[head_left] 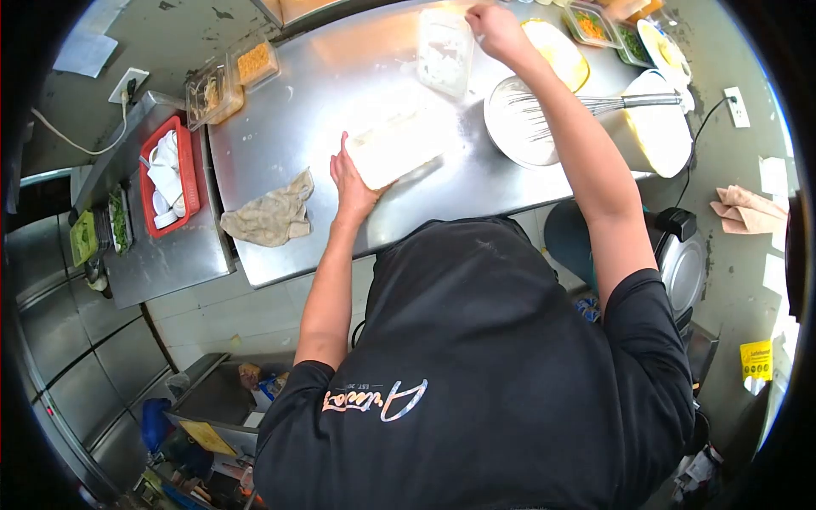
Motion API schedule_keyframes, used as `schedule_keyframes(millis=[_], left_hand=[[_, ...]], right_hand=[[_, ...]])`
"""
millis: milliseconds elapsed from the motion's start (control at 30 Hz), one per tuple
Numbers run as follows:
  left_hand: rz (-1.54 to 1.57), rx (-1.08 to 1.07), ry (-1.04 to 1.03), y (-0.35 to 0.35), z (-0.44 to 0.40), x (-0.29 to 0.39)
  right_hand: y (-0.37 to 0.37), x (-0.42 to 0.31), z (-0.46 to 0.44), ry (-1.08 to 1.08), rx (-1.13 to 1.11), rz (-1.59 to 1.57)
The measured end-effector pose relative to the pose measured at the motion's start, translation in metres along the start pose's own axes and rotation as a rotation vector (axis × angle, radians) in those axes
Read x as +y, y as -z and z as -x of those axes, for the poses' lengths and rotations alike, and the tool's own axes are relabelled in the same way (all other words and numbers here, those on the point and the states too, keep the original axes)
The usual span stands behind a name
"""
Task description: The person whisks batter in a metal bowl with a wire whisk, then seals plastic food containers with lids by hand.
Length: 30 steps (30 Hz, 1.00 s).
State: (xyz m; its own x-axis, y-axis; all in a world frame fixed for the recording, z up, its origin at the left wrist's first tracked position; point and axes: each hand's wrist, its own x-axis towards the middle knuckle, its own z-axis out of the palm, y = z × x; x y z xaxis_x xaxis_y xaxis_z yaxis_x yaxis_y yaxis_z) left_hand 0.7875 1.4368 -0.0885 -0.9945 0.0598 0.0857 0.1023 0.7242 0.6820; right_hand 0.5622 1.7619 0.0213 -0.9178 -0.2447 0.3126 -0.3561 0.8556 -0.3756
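My left hand grips the near left end of a pale rectangular tray-like container on the steel table. Glare washes out its contents. My right hand is closed beside the upper right corner of a clear plastic tub with white residue inside. Whatever its fingers hold, if anything, cannot be made out. Under my right forearm, a metal mixing bowl has a wire whisk lying across it, the handle pointing right.
A crumpled cloth lies left on the steel table. Food containers stand at the back left, others at the back right. A red basket holds white utensils. A large pot stands right.
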Motion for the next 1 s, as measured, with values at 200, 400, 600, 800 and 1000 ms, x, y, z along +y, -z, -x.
schedule_keyframes(millis=[200, 400, 600, 800, 1000], left_hand=[[-0.076, -0.048, -0.001, 0.007, -0.002, 0.000], [-0.388, -0.168, -0.031, 0.063, 0.017, -0.009], [0.271, -0.052, 0.040, 0.056, -0.040, 0.100], [0.408, -0.375, 0.116, -0.090, -0.111, 0.158], [0.460, -0.343, 0.079, -0.136, -0.141, 0.161]], right_hand=[[0.109, -0.047, 0.080, -0.252, -0.307, -0.248], [0.198, -0.012, 0.189, -0.673, -0.553, -0.327], [0.208, 0.005, 0.219, -0.241, -0.089, 0.156], [0.183, 0.086, 0.195, 0.151, -0.130, 0.857], [0.219, 0.055, 0.197, -0.290, -0.133, 0.718]])
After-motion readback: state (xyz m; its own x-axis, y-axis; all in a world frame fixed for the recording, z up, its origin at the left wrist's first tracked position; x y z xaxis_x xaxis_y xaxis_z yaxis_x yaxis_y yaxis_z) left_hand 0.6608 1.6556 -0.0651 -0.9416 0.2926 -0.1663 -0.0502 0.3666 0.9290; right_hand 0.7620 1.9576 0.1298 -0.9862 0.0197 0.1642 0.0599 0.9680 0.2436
